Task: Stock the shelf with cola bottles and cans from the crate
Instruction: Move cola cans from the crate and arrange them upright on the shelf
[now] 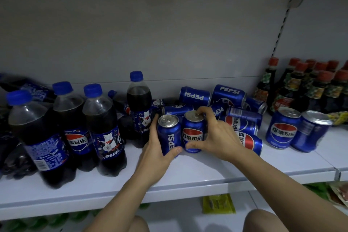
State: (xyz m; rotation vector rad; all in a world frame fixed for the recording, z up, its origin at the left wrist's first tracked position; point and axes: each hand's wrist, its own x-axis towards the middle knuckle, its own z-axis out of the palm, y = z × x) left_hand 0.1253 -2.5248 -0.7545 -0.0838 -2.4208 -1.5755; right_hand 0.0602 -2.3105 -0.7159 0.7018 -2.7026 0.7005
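Two blue cola cans stand upright side by side on the white shelf (197,173). My left hand (156,154) grips the left can (168,133), thumb in front and fingers behind it. My right hand (216,137) holds the right can (193,131), thumb at its base and fingers over its rim. Behind them lies a heap of cans on their sides (233,103). Several cola bottles (101,130) stand at the left. Two more upright cans (283,128) stand at the right. The crate is out of view.
Dark sauce bottles with red caps (308,88) fill the shelf's far right. A slotted upright (281,28) runs up the back wall. Below, a lower shelf holds a yellow-green packet (218,203) and green items. More dark bottles lie at the far left (17,158).
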